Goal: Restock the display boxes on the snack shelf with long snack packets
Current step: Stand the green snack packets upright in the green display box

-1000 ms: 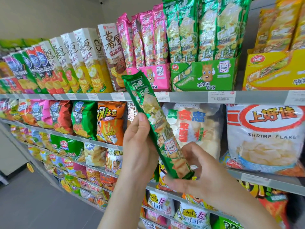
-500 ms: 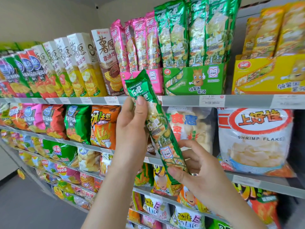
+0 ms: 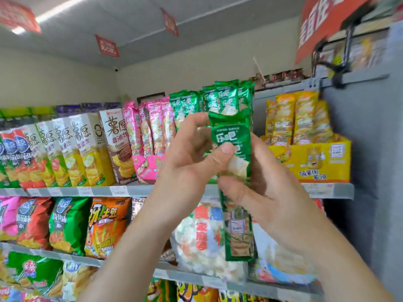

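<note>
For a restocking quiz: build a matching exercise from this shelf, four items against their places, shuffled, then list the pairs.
Things: 1 nearest green packet; 2 pink packets; 3 yellow display box; 4 orange bag.
Places: A one shelf down, under the brown carton; B upper shelf, right end; C gripped by left hand and right hand; D upper shelf, right of the brown carton.
Pairs: 1-C; 2-D; 3-B; 4-A.
</note>
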`<state>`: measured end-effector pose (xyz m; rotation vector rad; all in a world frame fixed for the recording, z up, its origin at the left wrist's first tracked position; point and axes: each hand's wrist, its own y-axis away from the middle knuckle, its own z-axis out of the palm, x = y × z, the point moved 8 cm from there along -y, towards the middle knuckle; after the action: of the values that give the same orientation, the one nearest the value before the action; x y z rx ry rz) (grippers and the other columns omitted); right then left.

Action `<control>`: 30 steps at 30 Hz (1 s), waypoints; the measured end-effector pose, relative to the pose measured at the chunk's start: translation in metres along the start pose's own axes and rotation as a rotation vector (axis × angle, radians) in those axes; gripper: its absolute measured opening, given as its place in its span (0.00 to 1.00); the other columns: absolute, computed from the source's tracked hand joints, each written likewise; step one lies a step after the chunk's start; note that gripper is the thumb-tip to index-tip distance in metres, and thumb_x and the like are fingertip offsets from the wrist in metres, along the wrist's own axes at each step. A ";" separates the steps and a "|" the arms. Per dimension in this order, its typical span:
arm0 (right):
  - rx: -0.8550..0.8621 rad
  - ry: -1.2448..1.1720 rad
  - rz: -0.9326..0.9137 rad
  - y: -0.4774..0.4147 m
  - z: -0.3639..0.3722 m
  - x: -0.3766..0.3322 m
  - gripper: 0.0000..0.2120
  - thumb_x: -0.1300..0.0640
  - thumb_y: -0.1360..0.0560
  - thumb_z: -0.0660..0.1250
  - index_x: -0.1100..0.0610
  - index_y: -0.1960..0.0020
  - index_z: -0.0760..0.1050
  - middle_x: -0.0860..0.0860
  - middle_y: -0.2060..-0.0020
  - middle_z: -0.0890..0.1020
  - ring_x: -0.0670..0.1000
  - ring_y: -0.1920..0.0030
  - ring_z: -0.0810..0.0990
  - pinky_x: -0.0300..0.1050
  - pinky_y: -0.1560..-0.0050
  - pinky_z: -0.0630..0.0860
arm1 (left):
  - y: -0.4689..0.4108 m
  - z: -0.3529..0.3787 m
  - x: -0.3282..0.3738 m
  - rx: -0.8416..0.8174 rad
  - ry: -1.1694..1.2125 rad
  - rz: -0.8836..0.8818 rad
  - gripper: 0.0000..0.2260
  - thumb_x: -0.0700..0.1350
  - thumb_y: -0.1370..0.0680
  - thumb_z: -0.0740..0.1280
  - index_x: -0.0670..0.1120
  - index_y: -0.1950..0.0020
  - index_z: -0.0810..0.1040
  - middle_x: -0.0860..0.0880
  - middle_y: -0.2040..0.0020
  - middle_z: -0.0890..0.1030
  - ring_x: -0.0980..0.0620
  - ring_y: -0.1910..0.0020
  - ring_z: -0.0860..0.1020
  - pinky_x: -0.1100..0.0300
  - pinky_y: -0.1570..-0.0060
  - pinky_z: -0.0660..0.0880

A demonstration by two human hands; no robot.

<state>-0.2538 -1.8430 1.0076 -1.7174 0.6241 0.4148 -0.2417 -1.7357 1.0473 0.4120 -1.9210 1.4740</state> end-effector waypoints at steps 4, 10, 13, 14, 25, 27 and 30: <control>0.126 0.029 -0.062 -0.027 -0.049 -0.015 0.24 0.46 0.27 0.68 0.47 0.33 0.70 0.44 0.41 0.81 0.47 0.39 0.80 0.58 0.37 0.74 | -0.041 0.013 0.025 0.029 -0.234 0.083 0.10 0.47 0.25 0.65 0.49 0.46 0.80 0.48 0.48 0.83 0.57 0.47 0.79 0.63 0.45 0.76; 0.385 0.124 -0.187 -0.065 -0.128 -0.044 0.38 0.47 0.31 0.70 0.33 0.28 0.55 0.46 0.35 0.77 0.49 0.41 0.81 0.59 0.39 0.76 | -0.122 0.019 0.039 -0.079 -1.081 0.284 0.27 0.48 0.30 0.62 0.49 0.31 0.73 0.53 0.31 0.73 0.56 0.31 0.67 0.68 0.32 0.60; 0.468 0.195 -0.251 -0.087 -0.147 -0.055 0.35 0.53 0.29 0.71 0.33 0.31 0.57 0.53 0.44 0.81 0.56 0.48 0.82 0.62 0.45 0.78 | -0.146 0.020 0.015 -0.253 -1.263 0.082 0.37 0.62 0.35 0.56 0.50 0.27 0.68 0.50 0.29 0.72 0.51 0.30 0.68 0.54 0.31 0.66; 0.493 0.206 -0.273 -0.095 -0.151 -0.056 0.32 0.54 0.29 0.71 0.35 0.33 0.59 0.54 0.48 0.82 0.57 0.52 0.82 0.63 0.49 0.78 | -0.150 0.019 0.007 -0.303 -1.299 0.027 0.39 0.65 0.37 0.54 0.50 0.28 0.68 0.50 0.30 0.73 0.50 0.32 0.69 0.54 0.33 0.67; 0.639 0.397 -0.305 -0.151 -0.139 -0.031 0.24 0.54 0.28 0.73 0.46 0.40 0.63 0.41 0.63 0.75 0.41 0.66 0.74 0.33 0.68 0.65 | -0.149 0.005 -0.009 -0.393 -1.369 0.018 0.22 0.57 0.22 0.67 0.50 0.31 0.72 0.51 0.34 0.77 0.52 0.37 0.74 0.64 0.44 0.67; 0.542 0.406 -0.261 -0.159 -0.125 -0.017 0.24 0.54 0.28 0.73 0.45 0.41 0.62 0.44 0.60 0.77 0.43 0.65 0.75 0.36 0.68 0.65 | -0.150 0.002 -0.009 -0.391 -1.370 0.007 0.25 0.58 0.22 0.67 0.49 0.29 0.70 0.51 0.32 0.75 0.53 0.35 0.73 0.64 0.40 0.66; 0.417 0.449 -0.203 -0.163 -0.108 0.004 0.23 0.52 0.28 0.73 0.44 0.41 0.63 0.49 0.53 0.76 0.49 0.56 0.74 0.34 0.63 0.65 | -0.149 0.001 -0.012 -0.382 -1.393 -0.005 0.28 0.58 0.22 0.66 0.48 0.26 0.67 0.50 0.30 0.74 0.51 0.33 0.72 0.57 0.35 0.68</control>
<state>-0.1570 -1.9238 1.1576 -1.4532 0.7839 -0.2428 -0.1416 -1.7844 1.1475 1.5122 -3.1031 0.6951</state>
